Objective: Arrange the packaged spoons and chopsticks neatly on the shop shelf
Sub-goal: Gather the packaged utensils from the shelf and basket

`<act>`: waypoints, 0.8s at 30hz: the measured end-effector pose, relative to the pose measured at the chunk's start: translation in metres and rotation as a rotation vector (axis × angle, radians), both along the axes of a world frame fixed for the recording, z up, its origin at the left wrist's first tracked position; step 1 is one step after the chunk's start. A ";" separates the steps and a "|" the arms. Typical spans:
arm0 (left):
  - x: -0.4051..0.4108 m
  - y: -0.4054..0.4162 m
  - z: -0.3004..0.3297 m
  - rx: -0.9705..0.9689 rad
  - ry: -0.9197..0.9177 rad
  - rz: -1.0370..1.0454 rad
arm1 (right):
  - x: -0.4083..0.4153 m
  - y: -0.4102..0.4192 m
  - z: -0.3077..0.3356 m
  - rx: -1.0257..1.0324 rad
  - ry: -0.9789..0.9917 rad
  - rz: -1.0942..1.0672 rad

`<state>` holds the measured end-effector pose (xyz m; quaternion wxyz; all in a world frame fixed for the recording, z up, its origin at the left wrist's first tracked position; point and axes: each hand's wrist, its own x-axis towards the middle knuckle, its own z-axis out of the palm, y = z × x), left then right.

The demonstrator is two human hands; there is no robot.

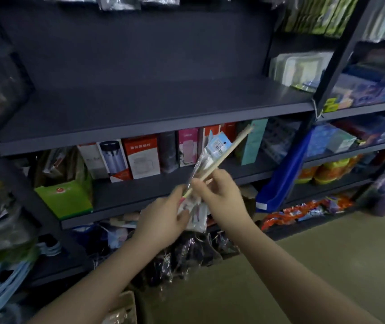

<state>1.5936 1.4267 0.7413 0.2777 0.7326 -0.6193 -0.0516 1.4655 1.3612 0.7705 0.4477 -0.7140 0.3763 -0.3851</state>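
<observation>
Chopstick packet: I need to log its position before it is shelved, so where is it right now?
In the head view the chopstick packet is centre frame, held by the left hand and right hand, slanting up-right before the boxes under the bare dark shelf.

Dim, flat indoor light; soft motion blur throughout; wide-angle bending at edges; left edge smeared.

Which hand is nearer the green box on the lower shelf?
Left. The left hand is just right of the green box; the right hand sits farther right, gripping the packaged chopsticks.
</observation>
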 end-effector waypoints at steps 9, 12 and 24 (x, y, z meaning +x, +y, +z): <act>0.004 -0.141 0.074 -0.101 0.314 -0.118 | 0.025 -0.124 0.069 0.158 -0.251 -0.053; 0.003 -0.185 0.093 -0.076 0.517 -0.158 | 0.020 -0.177 0.098 0.230 -0.408 -0.071; -0.010 -0.298 0.116 -0.046 0.919 -0.120 | -0.087 -0.444 0.111 -0.139 1.009 -0.366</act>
